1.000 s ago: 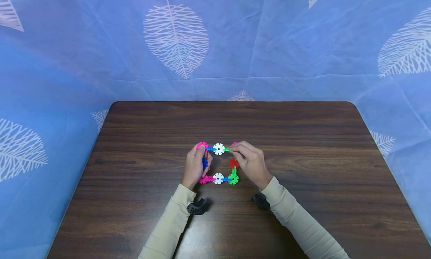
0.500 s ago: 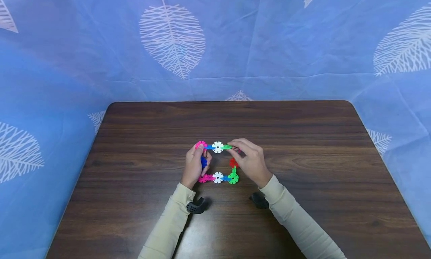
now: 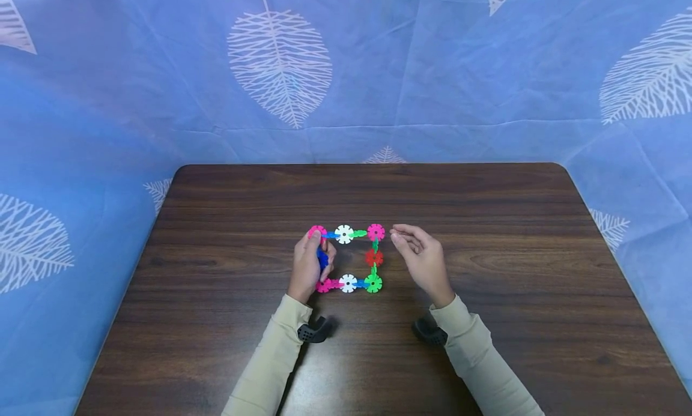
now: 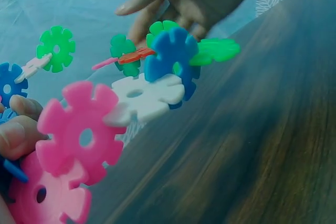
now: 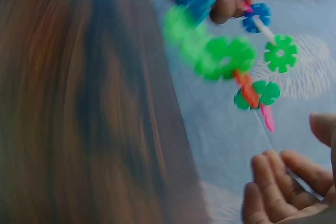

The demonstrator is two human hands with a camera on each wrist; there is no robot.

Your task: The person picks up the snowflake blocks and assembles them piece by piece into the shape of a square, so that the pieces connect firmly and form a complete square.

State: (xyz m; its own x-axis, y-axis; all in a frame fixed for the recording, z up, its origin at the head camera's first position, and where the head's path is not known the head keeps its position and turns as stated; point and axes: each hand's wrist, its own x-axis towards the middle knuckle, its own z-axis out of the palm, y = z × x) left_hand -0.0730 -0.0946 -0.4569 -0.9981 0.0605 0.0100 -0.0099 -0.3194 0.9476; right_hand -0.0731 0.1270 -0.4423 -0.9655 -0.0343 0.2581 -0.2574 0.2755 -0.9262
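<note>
A square-shaped chain of notched plastic snowflake discs [image 3: 344, 234] hangs above the table, in pink, white, blue, green and red. My left hand [image 3: 308, 266] grips its left side, the thumb on the pink corner disc [image 3: 317, 231] and the fingers about a dark blue disc [image 3: 322, 259]. Just right of the far right pink disc [image 3: 375, 232], my right hand [image 3: 428, 263] holds nothing, its fingers loosely bent. In the right wrist view a gap shows between a green disc [image 5: 281, 53] and that pink disc [image 5: 268, 117]. My left palm hides part of the chain.
Beneath the hands spreads a dark wooden table [image 3: 243, 212] with rounded far corners. Behind it hangs a blue cloth [image 3: 411, 74] with white leaf prints. Black wrist devices [image 3: 316, 330] sit below both sleeves.
My right hand has let go of the chain's far right corner and moved off to the right, uncovering the pink disc. My left hand has shifted slightly left, still holding the chain.
</note>
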